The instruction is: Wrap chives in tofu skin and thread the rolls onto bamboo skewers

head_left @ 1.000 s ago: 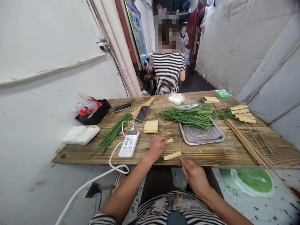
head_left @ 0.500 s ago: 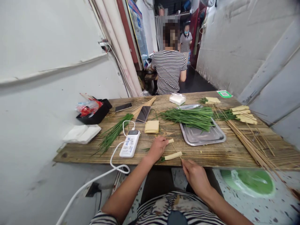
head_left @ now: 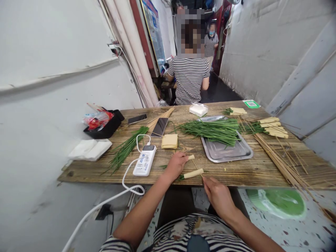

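My left hand (head_left: 176,165) is closed on a pale tofu-skin roll, whose right end (head_left: 191,157) shows past the fingers. Green chives stick out on the other side of that hand. In my right hand (head_left: 215,189), at the table's front edge, a thin bamboo skewer is pinched. It runs up and left to the held roll. A second tofu-skin roll (head_left: 193,173) with chive ends lies along the skewer between my hands; whether the skewer passes through it I cannot tell. Behind my left hand sits a stack of tofu-skin squares (head_left: 169,141).
A metal tray (head_left: 226,156) bears a heap of chives (head_left: 212,129). Finished rolls (head_left: 274,127) and loose skewers (head_left: 278,161) lie right. On the left are more chives (head_left: 128,147), a white power bank (head_left: 145,161) with cable, phones (head_left: 159,126) and a black box (head_left: 105,130). A person (head_left: 191,78) is beyond.
Both hands keep nearly the same place and grip on the roll and the skewer. The view has shifted slightly. The far person with a mask stands a little differently.
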{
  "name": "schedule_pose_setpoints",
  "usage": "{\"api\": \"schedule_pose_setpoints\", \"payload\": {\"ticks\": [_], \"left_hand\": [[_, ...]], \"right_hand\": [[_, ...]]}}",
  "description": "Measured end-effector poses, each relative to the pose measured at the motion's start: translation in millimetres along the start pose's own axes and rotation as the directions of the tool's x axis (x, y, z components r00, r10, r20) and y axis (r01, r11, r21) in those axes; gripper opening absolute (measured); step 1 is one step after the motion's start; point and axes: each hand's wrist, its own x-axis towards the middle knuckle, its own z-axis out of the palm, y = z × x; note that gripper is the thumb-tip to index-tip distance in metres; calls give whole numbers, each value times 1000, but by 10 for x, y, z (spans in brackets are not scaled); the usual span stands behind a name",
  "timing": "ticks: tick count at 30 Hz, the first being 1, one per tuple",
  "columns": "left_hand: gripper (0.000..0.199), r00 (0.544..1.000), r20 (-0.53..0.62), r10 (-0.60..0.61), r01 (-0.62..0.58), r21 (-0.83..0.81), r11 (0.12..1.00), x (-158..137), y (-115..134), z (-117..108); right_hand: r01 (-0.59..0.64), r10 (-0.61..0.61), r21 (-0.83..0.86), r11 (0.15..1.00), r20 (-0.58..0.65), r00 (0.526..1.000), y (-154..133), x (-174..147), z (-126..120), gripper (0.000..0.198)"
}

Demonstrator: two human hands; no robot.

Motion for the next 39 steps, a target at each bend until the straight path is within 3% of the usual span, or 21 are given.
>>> {"api": "schedule_pose_setpoints", "payload": {"ticks": [6,22,35,39], "left_hand": [[35,1000,-5,16,-16,6,1000,8,-14,0],[31,1000,6,5,-5,-23,1000,0,-33,0],[25,999,30,-26,29,-80,996,2,-81,-11],[25,999,39,-31,34,-87,996,12,-91,-23]], "right_hand": [[2,-2,-38,999,13,1000,-3,7,-7,29],[30,-28,50,998,-23,999,-9,64,40,25],[35,-34,-32,999,48,998,-30,218,28,28],[-4,17,-95,995,142,990,-49,330,12,28]]}}
